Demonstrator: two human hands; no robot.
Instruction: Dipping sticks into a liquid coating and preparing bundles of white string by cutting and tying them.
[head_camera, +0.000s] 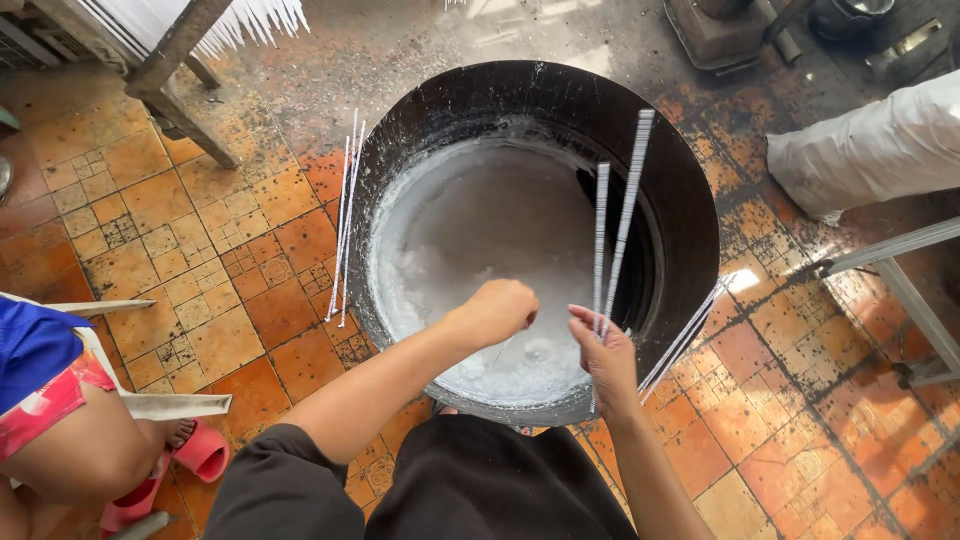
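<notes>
A big black round vat (690, 210) stands on the tiled floor, holding milky white liquid with clotted lumps (480, 240). My left hand (497, 310) is closed in a fist over the liquid near the front rim. My right hand (600, 350) pinches two long thin white sticks (615, 225) that stand up and lean back across the vat. More white sticks (345, 215) rest against the vat's left outer side, and another bundle of sticks (685, 335) leans on its right side.
A person sits at the left, with a bare leg (70, 450) and pink sandals (195, 450). A wooden frame leg (175, 90) stands at the back left. A white sack (870, 145) and a metal frame (915, 300) lie at the right.
</notes>
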